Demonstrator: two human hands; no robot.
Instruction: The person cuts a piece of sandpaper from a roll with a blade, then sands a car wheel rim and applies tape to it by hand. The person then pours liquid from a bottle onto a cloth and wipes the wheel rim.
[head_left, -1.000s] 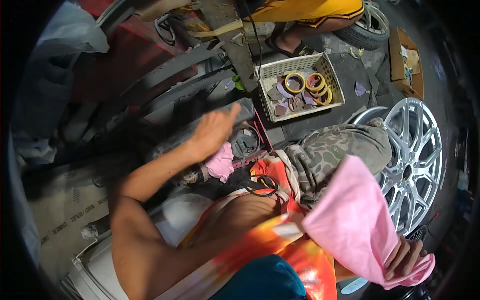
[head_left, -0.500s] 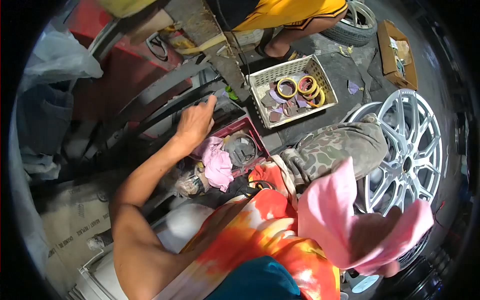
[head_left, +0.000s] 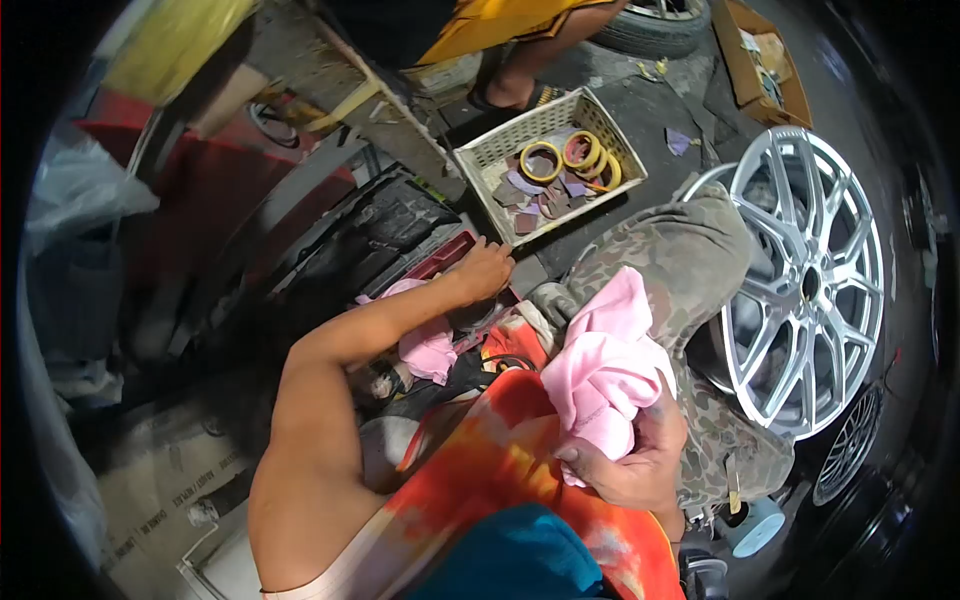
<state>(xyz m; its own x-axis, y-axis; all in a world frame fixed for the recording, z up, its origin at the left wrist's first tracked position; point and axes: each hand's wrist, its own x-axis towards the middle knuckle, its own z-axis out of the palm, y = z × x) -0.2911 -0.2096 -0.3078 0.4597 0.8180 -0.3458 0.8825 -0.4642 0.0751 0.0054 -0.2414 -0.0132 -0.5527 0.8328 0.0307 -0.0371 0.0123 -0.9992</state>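
My right hand (head_left: 640,465) is closed around a bunched pink cloth (head_left: 605,365), its thumb pressed on the lower folds. The cloth is held above my lap, in front of my camouflage-clad leg (head_left: 670,250). My left hand (head_left: 482,272) reaches across to the red toolbox (head_left: 440,256), just short of the near corner of the white basket. Its fingers are curled downward, and whatever they pinch is hidden. A second pink cloth (head_left: 428,350) hangs over the toolbox's near side, partly behind my left forearm.
The white basket (head_left: 625,150) holds several yellow tape rolls (head_left: 541,161) and sanding scraps. A silver alloy wheel (head_left: 810,285) stands at my right, with a darker rim (head_left: 850,445) beyond. A cardboard box (head_left: 765,65) and another person's leg (head_left: 540,65) are at the back.
My right hand has drawn the pink cloth inward, and it went from spread and flaring to bunched. My left hand moved right and nearer, toward the toolbox's end. The view shifted slightly.
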